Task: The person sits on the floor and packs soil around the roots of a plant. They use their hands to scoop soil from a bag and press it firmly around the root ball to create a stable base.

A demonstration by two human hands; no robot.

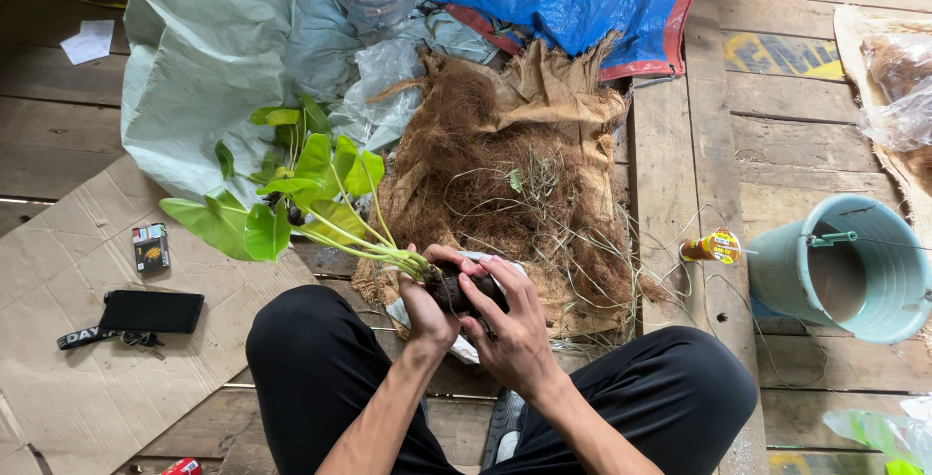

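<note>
Both your hands are closed around the dark root ball of a leafy plant, held over the plank floor between your knees.

The plant [301, 203] lies on its side, long axis running from the root ball [456, 286] at your hands up and left to the broad green leaves over the cardboard's edge. Your left hand [427, 305] cups the stem end, nearer the leaves; your right hand [510, 325] clamps the far side. Pale green stems, soil-dark root mass. Brown fibre [505, 174] lies just beyond.
</note>
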